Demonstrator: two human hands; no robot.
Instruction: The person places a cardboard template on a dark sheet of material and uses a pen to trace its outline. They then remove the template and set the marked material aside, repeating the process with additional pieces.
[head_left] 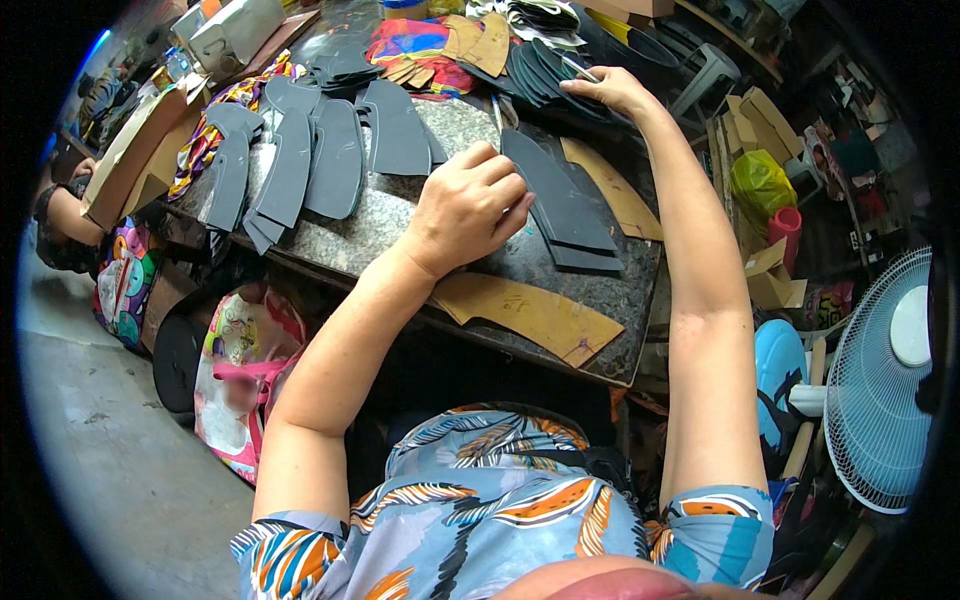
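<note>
My left hand (472, 208) is closed over the table, its curled fingers beside the left edge of a stack of dark grey curved cut pieces (555, 200). Whatever those fingers hold, if anything, is hidden. My right hand (612, 92) reaches to the far right, pinching a thin silver pen (578, 69) above a fanned pile of dark green cut pieces (540, 75). A brown card pattern (530, 312) lies at the near table edge, below my left hand. Another brown pattern (615, 190) lies right of the grey stack.
More grey piece stacks (335, 160) line the table's left side. Behind them are a colourful cloth (405, 42) and brown patterns (480, 42). A cardboard box (145, 155) stands at the left; a person's arm (75, 215) shows beyond. A fan (880, 380) stands at the right.
</note>
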